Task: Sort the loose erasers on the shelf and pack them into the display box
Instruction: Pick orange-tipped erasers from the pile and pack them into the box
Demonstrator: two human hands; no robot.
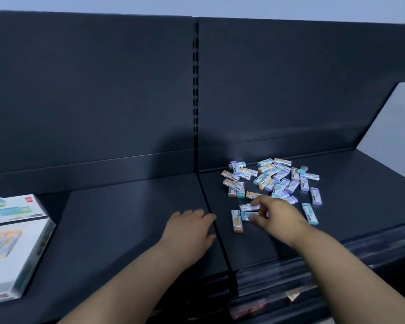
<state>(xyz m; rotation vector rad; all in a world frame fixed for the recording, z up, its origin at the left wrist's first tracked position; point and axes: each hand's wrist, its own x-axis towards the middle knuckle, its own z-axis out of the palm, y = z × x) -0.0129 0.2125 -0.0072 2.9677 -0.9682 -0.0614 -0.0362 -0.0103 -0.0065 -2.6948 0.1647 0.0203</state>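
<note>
Erasers (274,178) everywhere on the right half of this dark shelf (131,206), a loose heap of teal, purple and orange-ended pieces in white sleeves, piled near the back panel (91,90). Far off at the left edge sits the white display box (12,249), lid flap up, well apart from the heap. Now the hands: the left hand (189,232) lies flat on the shelf with fingers straight and nothing in it, fingertips right at the seam between the two shelf boards. The right hand (276,213) is in at the near edge of the heap, fingers curled, thumb and fingertips pinching a teal-ended eraser (249,215). A purple-tipped eraser (248,207) lies just behind it, under the fingertips, and an orange-ended eraser (236,220) lies just to the left. One long teal eraser (309,213) rests alone to the right.
</note>
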